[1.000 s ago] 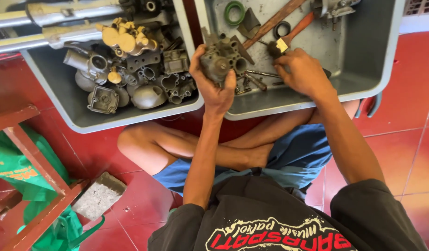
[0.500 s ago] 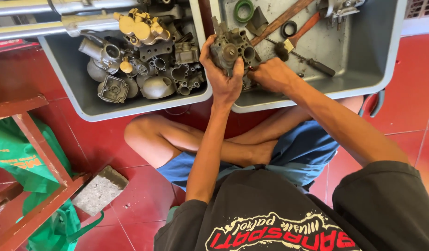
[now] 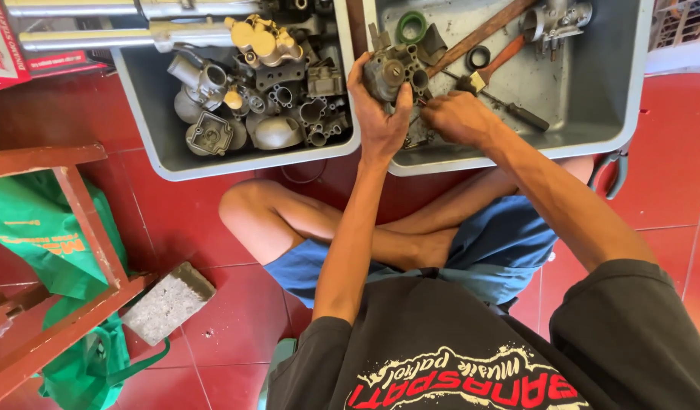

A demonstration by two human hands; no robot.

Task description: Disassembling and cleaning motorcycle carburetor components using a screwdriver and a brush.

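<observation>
- Left hand (image 3: pixel 379 114) grips a grey metal carburettor body (image 3: pixel 394 72), fingers wrapped round its near side, thumb on the left edge; held upright over the near left corner of the right-hand tray (image 3: pixel 593 114).
- Right hand (image 3: pixel 457 118) sits just right of the carburettor body, fingers curled tight at its lower right side; whatever they pinch is too small to make out, so cannot tell if they hold a tool.
- Right-hand tray is grey plastic, resting on the red tiled floor (image 3: pixel 668 190) in front of the crossed legs; inside: a green ring (image 3: pixel 412 26), a black ring (image 3: pixel 477 57), a wooden-handled tool (image 3: pixel 482 34) lying slantwise, a black-handled screwdriver (image 3: pixel 524 115) and a second carburettor (image 3: pixel 555 17) at the far edge.
- Left-hand tray (image 3: pixel 149 137), same grey plastic, just beside the right one, packed with metal engine parts (image 3: pixel 289 99); brass-coloured pieces (image 3: pixel 262 38) lie on top at the back.
- Two chrome tubes (image 3: pixel 84 23) lie across the far edge of the left-hand tray.
- Pliers with green grips (image 3: pixel 609 168) lie on the floor, touching the near right corner of the right-hand tray.
- Left of the person: red wooden frame (image 3: pixel 77 220), green bag (image 3: pixel 39 243) under it, grey concrete block (image 3: pixel 168 302) on the floor.
</observation>
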